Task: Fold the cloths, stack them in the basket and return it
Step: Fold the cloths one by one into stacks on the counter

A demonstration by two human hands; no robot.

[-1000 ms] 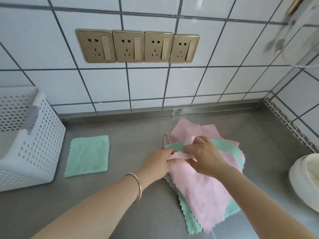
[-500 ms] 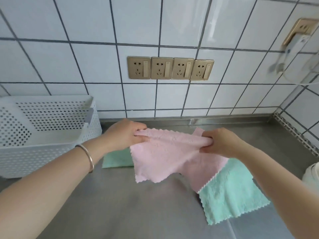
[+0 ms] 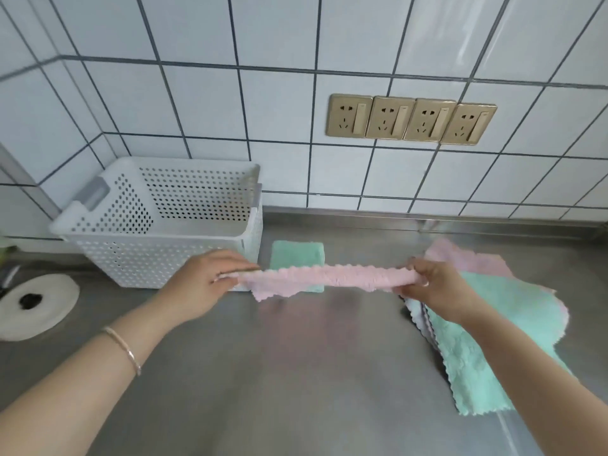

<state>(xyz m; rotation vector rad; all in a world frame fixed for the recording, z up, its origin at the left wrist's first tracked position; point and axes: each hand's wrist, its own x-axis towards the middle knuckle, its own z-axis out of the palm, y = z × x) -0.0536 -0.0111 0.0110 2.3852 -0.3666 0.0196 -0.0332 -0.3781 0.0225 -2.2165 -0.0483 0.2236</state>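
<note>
A pink cloth (image 3: 324,278) is stretched flat in the air above the steel counter. My left hand (image 3: 204,284) pinches its left corner and my right hand (image 3: 434,284) pinches its right corner. Behind it a folded green cloth (image 3: 296,253) lies on the counter beside the white perforated basket (image 3: 158,225), which looks to have nothing in it. To the right a loose pile lies spread out: a green cloth (image 3: 487,340) on top, another pink cloth (image 3: 467,258) behind it and a grey edge underneath.
A round white object with a dark centre (image 3: 33,304) sits at the left edge of the steel counter (image 3: 296,373). A row of gold wall sockets (image 3: 409,119) is set in the tiled wall behind.
Both hands lifted the pink cloth off the pile, carried it left and pulled it out taut between them. The view swung left, bringing the whole basket into sight.
</note>
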